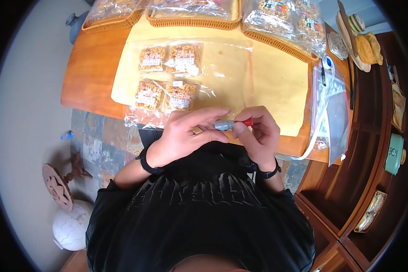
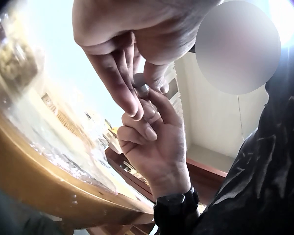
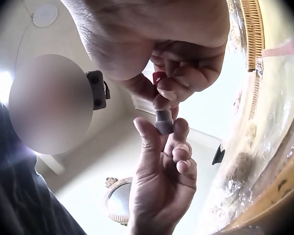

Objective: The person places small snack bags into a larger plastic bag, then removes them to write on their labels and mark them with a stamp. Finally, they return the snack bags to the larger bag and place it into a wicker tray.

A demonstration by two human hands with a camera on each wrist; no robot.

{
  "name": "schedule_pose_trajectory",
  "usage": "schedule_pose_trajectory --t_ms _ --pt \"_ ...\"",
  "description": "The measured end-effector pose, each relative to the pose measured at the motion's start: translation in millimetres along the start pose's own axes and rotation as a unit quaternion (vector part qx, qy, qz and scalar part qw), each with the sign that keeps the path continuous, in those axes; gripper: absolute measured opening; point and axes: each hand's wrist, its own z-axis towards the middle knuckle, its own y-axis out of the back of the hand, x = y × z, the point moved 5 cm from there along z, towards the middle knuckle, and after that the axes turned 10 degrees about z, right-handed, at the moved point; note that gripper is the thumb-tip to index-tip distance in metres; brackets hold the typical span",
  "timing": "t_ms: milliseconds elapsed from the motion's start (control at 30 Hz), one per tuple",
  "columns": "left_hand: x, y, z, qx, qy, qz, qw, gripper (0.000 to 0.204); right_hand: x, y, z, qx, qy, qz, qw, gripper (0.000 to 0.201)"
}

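Observation:
Between my two hands is a small cylinder [image 1: 224, 125], grey at one end with a red part [image 1: 247, 121] at the other. My right hand [image 1: 264, 131] pinches it between thumb and curled fingers, covering its middle. Around the grey end, my left hand [image 1: 181, 133] spreads its forefinger and thumb, one on each side. In the right wrist view the left thumb [image 3: 146, 134] stands a little apart from the grey end [image 3: 163, 125]. Just beyond the left hand lie several clear-wrapped snack packs [image 1: 184, 59] with white labels, on the table.
Yellow paper [image 1: 276, 90] covers much of the wooden table [image 1: 88, 72]. Wicker baskets [image 1: 195, 21] of wrapped snacks line the far side. At right are a tape roll [image 1: 328, 62], a black pen [image 1: 323, 77], a white strip [image 1: 319, 127] and clear plastic bags [image 1: 337, 106], near wooden shelves [image 1: 362, 136].

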Motion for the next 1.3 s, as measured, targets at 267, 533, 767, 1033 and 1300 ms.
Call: schedule_pose_trajectory --t_ms 267,533,767,1033,1300 --pt "-12.2 -0.3 9.0 0.017 -0.063 0.065 0.996 0.044 -1.7 -4.2 0.1 -0.013 -0.048 0.054 0.997 0.015" --pt "10.5 38.0 -7.5 -0.051 -0.003 0.028 0.998 0.050 59.7 89.3 11.5 -0.254 0.134 -0.329 0.900 0.012" --pt "39.2 135.1 -34.8 -0.261 0.086 0.131 0.953 0.034 96.7 227.3 86.6 -0.231 0.004 -0.487 0.843 0.024" --pt "77.2 185.8 -57.7 -0.327 0.165 0.155 0.918 0.033 29.1 325.1 154.1 -0.164 -0.085 -0.564 0.805 0.035" --pt "94.8 200.3 -61.8 -0.268 0.230 0.149 0.924 0.035 94.1 240.5 103.0 -0.254 -0.054 -0.592 0.763 0.035"
